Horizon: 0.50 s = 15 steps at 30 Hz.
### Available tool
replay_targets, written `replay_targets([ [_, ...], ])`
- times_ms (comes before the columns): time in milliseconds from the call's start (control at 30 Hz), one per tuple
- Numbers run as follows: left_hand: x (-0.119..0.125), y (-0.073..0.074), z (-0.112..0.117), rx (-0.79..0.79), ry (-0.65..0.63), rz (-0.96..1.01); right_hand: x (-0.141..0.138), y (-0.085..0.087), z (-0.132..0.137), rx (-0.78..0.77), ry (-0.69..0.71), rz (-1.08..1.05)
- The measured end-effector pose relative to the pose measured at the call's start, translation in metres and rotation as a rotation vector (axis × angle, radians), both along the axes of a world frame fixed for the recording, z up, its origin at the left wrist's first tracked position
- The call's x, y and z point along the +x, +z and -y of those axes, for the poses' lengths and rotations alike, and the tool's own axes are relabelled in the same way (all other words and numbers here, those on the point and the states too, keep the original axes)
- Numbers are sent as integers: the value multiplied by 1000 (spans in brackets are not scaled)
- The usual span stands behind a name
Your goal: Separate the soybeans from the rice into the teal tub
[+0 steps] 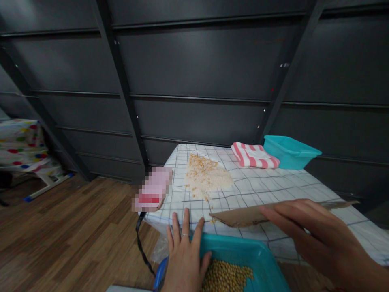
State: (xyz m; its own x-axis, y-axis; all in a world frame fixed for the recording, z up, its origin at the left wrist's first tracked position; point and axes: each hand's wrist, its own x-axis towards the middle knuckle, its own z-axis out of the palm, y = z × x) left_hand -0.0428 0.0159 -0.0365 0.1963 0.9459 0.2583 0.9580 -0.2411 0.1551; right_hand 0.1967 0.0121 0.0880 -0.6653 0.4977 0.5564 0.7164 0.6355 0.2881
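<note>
My left hand (pixel 184 253) has its fingers stretched out and spread at the left corner of a teal basin (pixel 234 243), a ring on one finger. Yellowish soybeans (pixel 227 275) lie in that basin, which is at the table's front edge. A torn strip of brown cardboard (pixel 243 215) is gripped in my right hand (pixel 319 235), held roughly level above the cloth on the right. Beyond both hands, a heap of white rice-like grains mixed with yellow beans (pixel 208 176) spreads over the checked tablecloth (pixel 252 190). A few beans lie near the cardboard's left end.
A folded pink-and-white striped towel (pixel 255 155) lies at the back right, against a second teal basin (pixel 290 152). At the left table edge is a pink, blurred-out object (pixel 154 186) with a black strap (pixel 139 239). A dark panelled wall (pixel 197 69) stands behind.
</note>
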Motion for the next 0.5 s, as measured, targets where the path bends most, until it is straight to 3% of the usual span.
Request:
replay_targets([
  [200, -4, -1, 0, -30, -40, 21, 1, -2, -1, 67, -90, 37],
  [500, 3, 13, -1, -95, -1, -25, -18, 5, 21, 169, -1, 53],
])
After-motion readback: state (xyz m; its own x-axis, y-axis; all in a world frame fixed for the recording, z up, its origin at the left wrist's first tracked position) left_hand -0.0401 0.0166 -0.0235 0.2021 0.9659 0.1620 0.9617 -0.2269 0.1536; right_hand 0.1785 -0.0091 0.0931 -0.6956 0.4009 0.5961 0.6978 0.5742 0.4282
